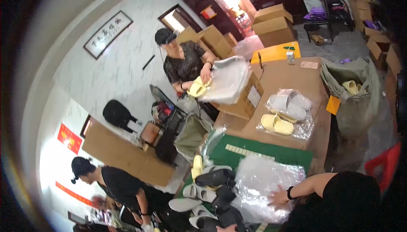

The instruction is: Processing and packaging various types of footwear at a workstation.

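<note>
My right hand (280, 198), with a black band at the wrist, lies with its fingers spread on a pile of clear plastic bags (258, 177). At the bottom edge only a strip of my left hand (227, 228) shows, right against the black slippers (229, 215); its fingers are mostly cut off, so its grip is hidden. Beside the bags, several slippers lie heaped: grey ones (184, 205), more black ones (217, 177) and a yellow one (197, 167). A green mat (220, 148) with a ruled scale lies under part of the bags.
Across the table, a person (186, 62) handles yellow slippers (197, 88) beside a carton (241, 107) topped with plastic bags. Bagged grey and yellow slippers (277, 124) lie on the brown tabletop (296, 77). A sack (352, 104) stands right; another person (123, 189) works at left.
</note>
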Available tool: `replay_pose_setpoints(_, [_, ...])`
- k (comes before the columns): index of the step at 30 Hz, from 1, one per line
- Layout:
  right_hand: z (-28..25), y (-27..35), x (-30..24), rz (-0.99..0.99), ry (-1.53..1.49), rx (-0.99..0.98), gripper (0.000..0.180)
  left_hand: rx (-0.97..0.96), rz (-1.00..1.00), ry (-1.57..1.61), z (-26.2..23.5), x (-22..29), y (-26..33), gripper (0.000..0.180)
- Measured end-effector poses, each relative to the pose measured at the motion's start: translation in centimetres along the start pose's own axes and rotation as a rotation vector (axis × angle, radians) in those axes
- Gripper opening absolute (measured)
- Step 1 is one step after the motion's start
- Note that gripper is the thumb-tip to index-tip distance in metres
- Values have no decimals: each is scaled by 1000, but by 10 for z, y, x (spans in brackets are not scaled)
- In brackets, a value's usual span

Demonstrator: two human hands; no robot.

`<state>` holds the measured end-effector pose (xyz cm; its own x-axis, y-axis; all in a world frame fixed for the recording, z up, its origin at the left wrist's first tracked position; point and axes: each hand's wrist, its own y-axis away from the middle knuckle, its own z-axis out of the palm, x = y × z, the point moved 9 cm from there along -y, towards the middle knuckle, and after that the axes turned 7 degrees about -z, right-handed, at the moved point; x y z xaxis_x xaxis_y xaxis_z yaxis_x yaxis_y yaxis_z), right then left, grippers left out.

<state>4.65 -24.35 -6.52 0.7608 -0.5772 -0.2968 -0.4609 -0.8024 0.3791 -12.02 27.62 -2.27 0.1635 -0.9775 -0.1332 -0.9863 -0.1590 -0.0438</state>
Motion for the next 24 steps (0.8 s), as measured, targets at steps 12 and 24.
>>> replay_pose_setpoints(12, [14,-30,26,-443,299,184,48,-197,-24,1236,16,299,-187,33])
replay_pose_setpoints(24, [-14,58,6,-499,-572,-103,19,-136,-576,1374,-34,462,-85,21])
